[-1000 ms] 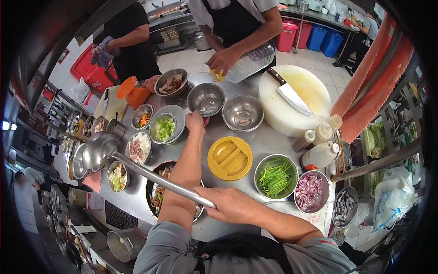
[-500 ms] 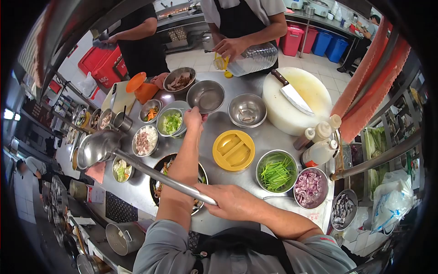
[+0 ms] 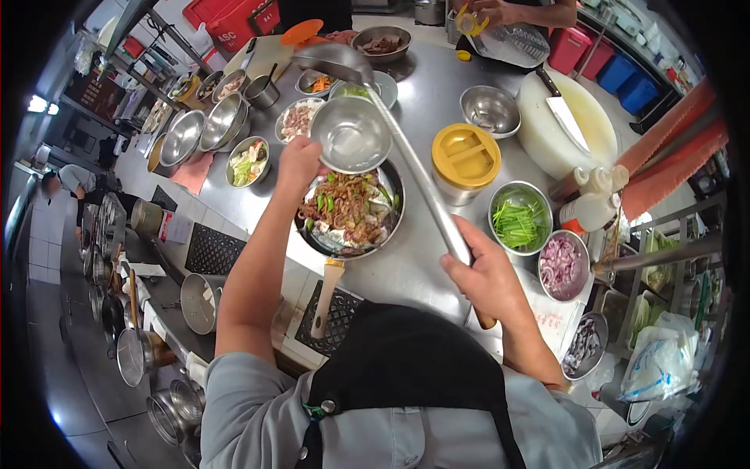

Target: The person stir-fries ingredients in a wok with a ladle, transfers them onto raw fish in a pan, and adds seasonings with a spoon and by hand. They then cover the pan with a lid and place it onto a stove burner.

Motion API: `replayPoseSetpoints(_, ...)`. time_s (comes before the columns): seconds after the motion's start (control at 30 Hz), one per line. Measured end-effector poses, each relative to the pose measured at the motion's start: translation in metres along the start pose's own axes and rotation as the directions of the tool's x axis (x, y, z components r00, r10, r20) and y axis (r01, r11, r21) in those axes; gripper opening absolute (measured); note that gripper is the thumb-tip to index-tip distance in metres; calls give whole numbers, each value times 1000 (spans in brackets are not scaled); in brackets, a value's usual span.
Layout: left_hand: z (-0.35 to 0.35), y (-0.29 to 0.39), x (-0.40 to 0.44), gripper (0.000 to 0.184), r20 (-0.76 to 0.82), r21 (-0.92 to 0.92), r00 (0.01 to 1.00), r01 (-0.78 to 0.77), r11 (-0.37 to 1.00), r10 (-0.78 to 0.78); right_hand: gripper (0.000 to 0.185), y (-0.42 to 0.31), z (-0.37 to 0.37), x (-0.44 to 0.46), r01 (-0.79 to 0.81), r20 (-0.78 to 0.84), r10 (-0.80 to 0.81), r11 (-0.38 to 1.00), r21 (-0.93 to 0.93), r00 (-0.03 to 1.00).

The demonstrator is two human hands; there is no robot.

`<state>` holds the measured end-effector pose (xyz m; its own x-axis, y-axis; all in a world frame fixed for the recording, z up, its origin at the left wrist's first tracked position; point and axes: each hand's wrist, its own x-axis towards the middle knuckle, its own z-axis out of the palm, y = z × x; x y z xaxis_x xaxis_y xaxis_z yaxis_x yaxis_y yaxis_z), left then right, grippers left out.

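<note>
Metal needed steadying, it seemed: the left hand (image 3: 300, 162) pinched a bowl (image 3: 351, 136) by its rim; the right hand (image 3: 492, 275) clasped a ladle (image 3: 423, 177).

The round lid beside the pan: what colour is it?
Mustard yellow; the lid shows best in the head view.

The tabletop (image 3: 449, 266) is smooth, softly shining metal, the ladle (image 3: 414, 152) and held bowl (image 3: 351, 137) are glossy metal, the pan handle (image 3: 326, 301) looks like pale wood, the apron (image 3: 406, 352) is matt black cloth, and 2 blue bins (image 3: 617, 69) look like smooth plastic.
</note>
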<state>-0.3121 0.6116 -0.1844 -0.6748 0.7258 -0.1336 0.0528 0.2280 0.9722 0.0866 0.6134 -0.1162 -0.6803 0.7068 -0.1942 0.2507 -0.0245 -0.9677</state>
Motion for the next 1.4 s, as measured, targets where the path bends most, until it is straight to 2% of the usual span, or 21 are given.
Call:
replayPoseSetpoints(0.1,-38,-17,-33,13,-17,45,1000,-5,999,5,60,-10,6,-24,-146,3,146,989,27,989)
replayPoseSetpoints(0.23,-62,-31,-66,18,-51,96,997,-48,994,53,56,3,28,-57,-252,-24,261,950,185,965)
replayPoseSetpoints(0.4,-67,-43,-89,18,-71,169,991,-103,980,116,54,22,54,-87,-284,-48,308,919,273,950)
replayPoseSetpoints(0.7,-56,-47,-91,18,-81,238,984,-137,962,160,45,28,79,-129,-289,-93,330,907,305,939)
replayPoseSetpoints(0.77,-57,-57,-79,18,-111,169,980,-147,975,167,42,28,82,-136,-309,-78,350,896,318,933)
replayPoseSetpoints(0.9,-63,-63,-64,18,-159,102,967,-184,977,199,51,32,89,-145,-317,-67,356,893,320,932)
replayPoseSetpoints(1.0,-72,-53,-66,19,-205,164,957,-172,971,204,50,33,94,-147,-318,-75,360,890,327,930)
replayPoseSetpoints(1.1,-92,-81,-38,20,-238,375,914,-226,899,329,51,34,97,-148,-317,-80,359,893,320,930)
replayPoseSetpoints(1.23,-114,-90,-42,23,-240,464,891,-243,852,386,52,33,99,-147,-312,-51,346,893,323,937)
replayPoseSetpoints(1.4,-125,-73,-81,23,-240,368,932,-172,914,273,52,29,101,-144,-319,-10,340,891,322,940)
